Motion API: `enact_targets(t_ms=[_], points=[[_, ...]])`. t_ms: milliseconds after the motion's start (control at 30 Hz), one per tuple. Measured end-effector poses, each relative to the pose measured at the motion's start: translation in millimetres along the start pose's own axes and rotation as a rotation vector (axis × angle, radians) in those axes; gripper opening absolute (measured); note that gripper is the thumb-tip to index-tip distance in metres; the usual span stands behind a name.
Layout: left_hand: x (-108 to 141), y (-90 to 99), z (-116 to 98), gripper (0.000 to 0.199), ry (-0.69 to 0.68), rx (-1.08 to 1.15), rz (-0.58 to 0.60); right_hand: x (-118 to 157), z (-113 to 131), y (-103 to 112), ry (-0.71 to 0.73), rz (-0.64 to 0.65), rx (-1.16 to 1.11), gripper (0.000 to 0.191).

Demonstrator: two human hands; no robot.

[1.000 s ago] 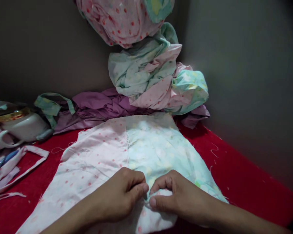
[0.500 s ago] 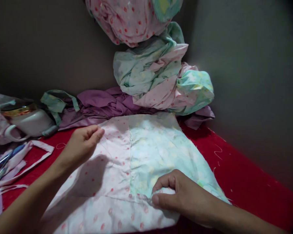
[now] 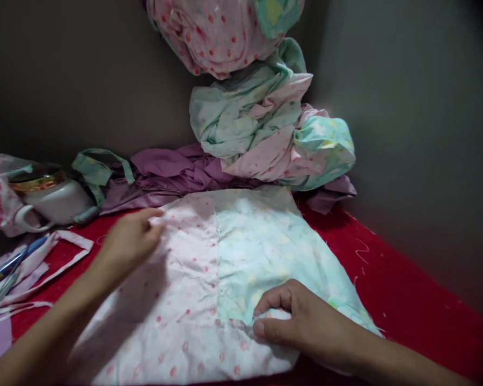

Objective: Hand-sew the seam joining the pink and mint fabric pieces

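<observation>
Head view: patchwork cloth [image 3: 221,273] lies spread on the red surface [image 3: 402,289], in front of both arms, its far end near the crumpled purple fabric [image 3: 177,171]. Panels: pink-dotted at left, mint at upper right, white with pink-red dots along the near side. Right hand [image 3: 300,316] rests at the near right part of the cloth; thumb and forefinger are clamped on a bunched bit of it, beside the lower end of the mint panel. Left hand [image 3: 131,238] is over the far left edge, thumb and forefinger close to each other; blurred, so cannot tell whether they meet or grip a thread. Its shadow falls across the pink-dotted panel, right of the wrist. Mint-and-pink bundle [image 3: 245,128] sits on the purple fabric, below a red-dotted pink bundle [image 3: 209,37]. White cup [image 3: 60,201] stands at far left; a blue-handled tool [image 3: 14,265] lies nearer.
</observation>
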State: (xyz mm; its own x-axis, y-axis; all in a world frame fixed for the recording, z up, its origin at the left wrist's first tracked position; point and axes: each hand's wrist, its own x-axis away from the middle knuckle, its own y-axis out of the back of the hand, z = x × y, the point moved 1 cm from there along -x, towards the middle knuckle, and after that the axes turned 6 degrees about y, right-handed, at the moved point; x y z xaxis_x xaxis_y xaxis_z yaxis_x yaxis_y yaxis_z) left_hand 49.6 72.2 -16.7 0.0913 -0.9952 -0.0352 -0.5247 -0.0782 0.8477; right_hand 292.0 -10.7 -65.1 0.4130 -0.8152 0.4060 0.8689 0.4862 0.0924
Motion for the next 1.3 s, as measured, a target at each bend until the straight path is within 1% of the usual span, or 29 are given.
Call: enact_targets(t_ms=[67, 100, 133, 167, 200, 233, 267, 400, 533, 633, 867, 1167, 1300], points=[[20.1, -23.6, -21.7, 0.02, -0.09, 0.079, 0.257, 0.3, 0.4, -0.5, -0.008, 0.001, -0.011, 0.011], [30.9, -35.4, -30.5, 0.018, -0.136, 0.118, 0.419, 0.6, 0.6, -0.7, -0.014, -0.001, -0.02, 0.011], [41.4, -46.2, -37.4, 0.021, -0.201, 0.196, 0.631, 0.9, 0.8, -0.9, -0.019, -0.004, -0.031, 0.011], [49.9, -54.8, -41.3, 0.024, -0.222, 0.233, 0.765, 1.3, 1.0, -1.0, -0.019, -0.006, -0.036, 0.012], [56.1, -61.2, -42.7, 0.027, -0.231, 0.261, 0.841, 1.7, 1.4, -1.0, -0.017, -0.007, -0.036, 0.012], [60.0, -65.6, -42.2, 0.028, -0.229, 0.279, 0.874, 2.0, 1.7, -0.7, -0.014, -0.007, -0.034, 0.012], [61.8, -68.3, -40.2, 0.029, -0.218, 0.285, 0.858, 2.3, 1.9, -0.2, -0.01, -0.004, -0.033, 0.012], [61.4, -71.3, -31.2, 0.032, -0.21, 0.324, 0.722, 2.9, -0.8, 4.0, 0.02, 0.023, -0.067, 0.011], [64.4, -73.5, -29.2, 0.034, -0.216, 0.358, 0.591, 2.7, -9.0, 7.5, 0.056, 0.048, -0.094, 0.013], [67.8, -75.8, -28.8, 0.034, -0.22, 0.379, 0.533, 0.9, -13.2, 8.1, 0.068, 0.046, -0.107, 0.014], [68.2, -77.4, -26.3, 0.034, -0.202, 0.412, 0.462, 0.1, -15.9, 7.3, 0.08, 0.041, -0.17, 0.012], [67.1, -82.3, -22.4, 0.036, -0.153, 0.509, 0.438, 0.1, -14.5, 6.3, 0.056, 0.019, -0.187, 0.009], [65.9, -84.9, -20.6, 0.036, -0.127, 0.559, 0.431, -1.5, -14.4, 6.0, 0.067, 0.023, -0.179, 0.01]])
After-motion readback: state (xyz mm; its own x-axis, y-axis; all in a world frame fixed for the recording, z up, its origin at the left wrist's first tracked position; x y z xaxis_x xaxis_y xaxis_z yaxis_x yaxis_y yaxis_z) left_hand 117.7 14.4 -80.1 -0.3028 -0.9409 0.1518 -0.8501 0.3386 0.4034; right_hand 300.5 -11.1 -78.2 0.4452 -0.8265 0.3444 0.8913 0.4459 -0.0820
